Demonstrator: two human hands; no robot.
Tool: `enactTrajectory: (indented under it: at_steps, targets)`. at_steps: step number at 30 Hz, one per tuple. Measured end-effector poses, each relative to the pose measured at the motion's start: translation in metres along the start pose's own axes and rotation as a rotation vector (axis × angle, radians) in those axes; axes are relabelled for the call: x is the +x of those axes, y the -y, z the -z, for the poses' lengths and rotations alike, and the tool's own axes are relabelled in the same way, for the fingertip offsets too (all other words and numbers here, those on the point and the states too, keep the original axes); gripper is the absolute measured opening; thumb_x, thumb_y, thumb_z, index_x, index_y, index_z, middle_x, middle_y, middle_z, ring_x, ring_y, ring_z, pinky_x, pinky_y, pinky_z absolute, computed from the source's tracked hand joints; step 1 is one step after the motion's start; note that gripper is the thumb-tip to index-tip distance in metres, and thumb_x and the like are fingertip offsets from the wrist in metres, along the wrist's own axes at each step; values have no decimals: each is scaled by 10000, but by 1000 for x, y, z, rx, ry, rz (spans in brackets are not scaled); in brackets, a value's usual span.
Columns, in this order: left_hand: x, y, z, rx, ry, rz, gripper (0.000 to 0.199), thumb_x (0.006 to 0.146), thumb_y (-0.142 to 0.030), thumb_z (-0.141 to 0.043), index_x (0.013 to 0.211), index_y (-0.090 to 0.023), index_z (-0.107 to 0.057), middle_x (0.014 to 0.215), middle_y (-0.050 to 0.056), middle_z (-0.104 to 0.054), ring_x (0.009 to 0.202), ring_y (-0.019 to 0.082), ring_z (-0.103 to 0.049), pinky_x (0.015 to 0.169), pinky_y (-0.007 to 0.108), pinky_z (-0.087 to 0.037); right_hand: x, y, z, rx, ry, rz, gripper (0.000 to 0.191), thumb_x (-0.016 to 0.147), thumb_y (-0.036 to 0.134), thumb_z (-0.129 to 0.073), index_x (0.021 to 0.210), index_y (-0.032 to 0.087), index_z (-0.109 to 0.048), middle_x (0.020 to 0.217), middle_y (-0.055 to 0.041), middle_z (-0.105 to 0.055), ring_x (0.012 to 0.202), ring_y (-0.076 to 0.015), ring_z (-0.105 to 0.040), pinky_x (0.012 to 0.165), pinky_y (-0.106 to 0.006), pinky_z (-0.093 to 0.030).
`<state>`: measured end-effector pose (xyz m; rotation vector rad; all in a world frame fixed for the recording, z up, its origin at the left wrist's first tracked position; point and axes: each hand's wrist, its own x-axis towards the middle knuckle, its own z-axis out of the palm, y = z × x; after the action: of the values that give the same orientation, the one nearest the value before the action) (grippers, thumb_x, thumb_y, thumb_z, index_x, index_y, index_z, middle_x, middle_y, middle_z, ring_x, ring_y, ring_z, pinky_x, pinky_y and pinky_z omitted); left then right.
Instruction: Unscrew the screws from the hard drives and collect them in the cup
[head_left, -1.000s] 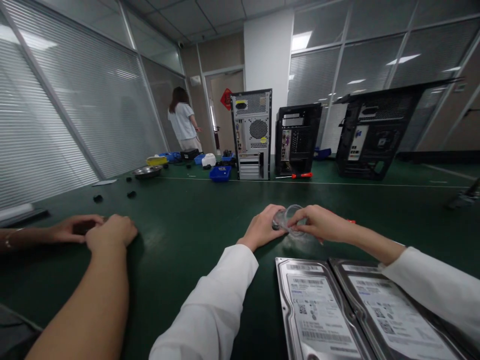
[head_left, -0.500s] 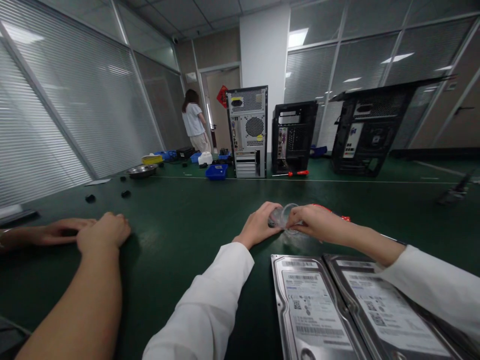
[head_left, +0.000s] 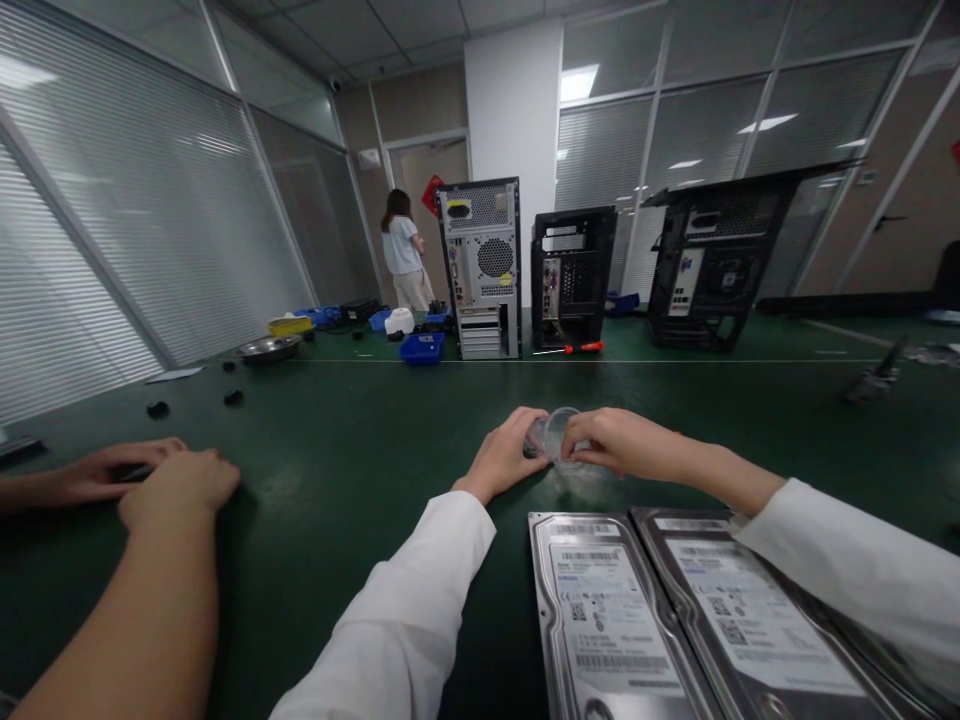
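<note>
My left hand (head_left: pixel 507 452) is closed around a small clear plastic cup (head_left: pixel 556 432), tipped with its mouth toward the right. My right hand (head_left: pixel 616 440) reaches to the cup's mouth, its fingertips pinched together at or just inside the rim. Whatever those fingertips may hold is hidden. Nearer to me, below my right forearm, two hard drives (head_left: pixel 611 612) lie side by side with their labels up. The right one is partly covered by my white sleeve.
At left, another person's hands (head_left: pixel 180 485) rest on the green table (head_left: pixel 360 430). Farther back stand a silver-backed computer case (head_left: pixel 481 270) and two black ones (head_left: pixel 574 275). A red-handled screwdriver (head_left: pixel 583 348), blue tray (head_left: pixel 422 348) and metal bowl (head_left: pixel 268 348) lie there too.
The view has swung slightly right. Both hands stay at the cup, with the right fingertips shifting a little at its rim. The red object behind my right hand is now almost fully hidden.
</note>
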<state>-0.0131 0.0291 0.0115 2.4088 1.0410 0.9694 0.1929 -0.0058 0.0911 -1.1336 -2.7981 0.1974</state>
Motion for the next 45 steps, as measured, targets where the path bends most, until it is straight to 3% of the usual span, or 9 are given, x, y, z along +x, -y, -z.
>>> enactTrajectory:
  at_steps: [9,17,30,36,41,45]
  targets:
    - [-1,2,0,-23,-5,-2,563,755,-171,-798,1235,-241,-512,1246,29,-528,1091,198,-549,922,295,-469,-3,2,2,-28,16,44,218,905,108,-560,997,173,-747,1065,-69,-724,928,-208,-688,819,-270,-479]
    - [0,2,-1,-30,-10,5,556,756,-168,-796,1232,-234,-515,1216,37,-540,1056,201,-570,916,296,-477,-6,0,-2,-40,-40,14,233,919,140,-545,1006,178,-757,1060,-81,-725,928,-229,-692,813,-291,-497]
    - [0,4,0,-43,-21,-23,551,763,-196,-810,1225,-249,-514,1243,17,-528,1110,185,-535,912,281,-452,-17,3,2,27,1,71,291,973,173,-479,1148,172,-712,1179,-79,-706,1062,-217,-679,912,-292,-501]
    - [1,5,0,-54,-25,-11,553,757,-201,-819,1221,-239,-521,1239,22,-528,1116,192,-530,932,288,-446,-23,2,-2,19,-67,40,326,959,155,-482,1230,162,-663,1198,-99,-694,1081,-246,-669,929,-349,-507]
    - [1,5,0,-40,-25,-5,566,746,-190,-826,1217,-239,-516,1242,11,-524,1126,187,-526,923,282,-449,-24,-2,-6,16,-86,58,263,967,185,-495,1139,163,-693,1106,-77,-722,999,-233,-695,869,-340,-530]
    - [0,4,0,-16,-19,10,558,753,-206,-821,1218,-247,-515,1242,4,-525,1108,185,-533,923,291,-450,-22,-6,-8,9,-78,107,267,986,197,-480,1137,177,-699,1146,-56,-714,1046,-213,-686,883,-311,-529]
